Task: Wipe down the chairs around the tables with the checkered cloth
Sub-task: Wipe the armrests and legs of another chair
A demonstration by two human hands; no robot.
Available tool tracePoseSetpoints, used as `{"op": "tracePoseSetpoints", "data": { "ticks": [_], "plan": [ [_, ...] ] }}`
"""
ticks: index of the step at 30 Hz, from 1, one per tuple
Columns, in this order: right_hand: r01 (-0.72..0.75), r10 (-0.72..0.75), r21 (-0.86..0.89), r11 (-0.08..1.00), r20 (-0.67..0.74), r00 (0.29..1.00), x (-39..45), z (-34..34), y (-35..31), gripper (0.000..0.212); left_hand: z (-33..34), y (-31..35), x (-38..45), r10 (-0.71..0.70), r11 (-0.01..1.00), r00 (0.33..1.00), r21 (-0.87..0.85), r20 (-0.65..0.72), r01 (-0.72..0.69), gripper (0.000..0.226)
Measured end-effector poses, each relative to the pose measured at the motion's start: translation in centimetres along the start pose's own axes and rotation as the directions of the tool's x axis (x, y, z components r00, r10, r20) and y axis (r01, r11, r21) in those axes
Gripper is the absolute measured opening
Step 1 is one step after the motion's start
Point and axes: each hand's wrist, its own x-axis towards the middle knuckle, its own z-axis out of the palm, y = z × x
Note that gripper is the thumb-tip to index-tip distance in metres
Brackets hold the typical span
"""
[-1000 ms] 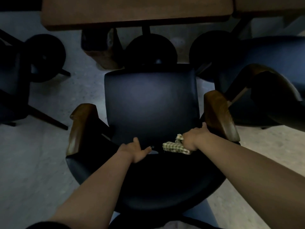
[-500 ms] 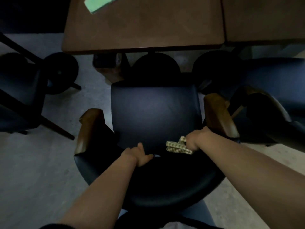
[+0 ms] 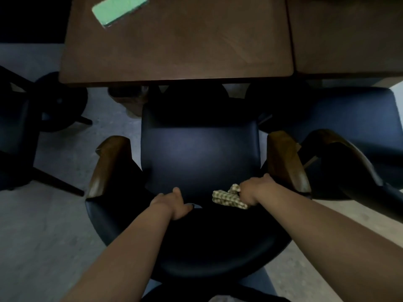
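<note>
While left hand (image 3: 174, 203) grips chair (image 3: 199, 162) back, right hand (image 3: 254, 190) clutches checkered cloth (image 3: 227, 198).

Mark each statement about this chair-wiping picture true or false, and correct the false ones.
1. The right hand grips the checkered cloth. True.
2. The checkered cloth lies on the wooden table. False: it is at the back of the dark armchair seat.
3. The left hand holds a second cloth. False: it holds no cloth and rests on the armchair's backrest edge.
4. A green rectangular object lies on the wooden table. True.
5. The armchair has wooden armrests. True.
6. The armchair faces away from the table. False: its seat front points toward the table.
</note>
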Motion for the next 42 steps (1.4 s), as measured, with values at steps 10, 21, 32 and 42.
{"op": "tracePoseSetpoints", "data": {
  "ticks": [10, 21, 32, 42],
  "plan": [
    [-0.022, 0.022, -0.012, 1.000, -0.023, 0.999, 1.4, -3.7, 0.8, 0.049, -2.3, -0.2, 1.7, -0.009, 0.999, 1.000, -0.031, -0.013, 0.009, 0.077],
    [0.045, -0.021, 0.188, 0.981, -0.128, 0.991, 0.7, -4.4, 0.7, 0.036, -2.2, -0.4, 2.5, 0.015, 1.000, 1.000, -0.028, -0.009, -0.015, 0.080],
    [0.326, 0.068, 0.852, 0.410, -0.385, 0.920, -4.0, -4.6, 0.0, 0.024, -1.4, -0.4, 1.9, 0.064, 0.983, 0.998, -0.171, 0.020, -0.060, 0.064],
    [0.597, 0.091, 0.791, -0.134, -0.590, 0.802, -17.4, -7.2, -4.3, 0.016, -5.3, -0.6, -14.9, -0.050, 0.060, 0.894, -0.895, -0.445, -0.442, 0.013]
  ]
}}
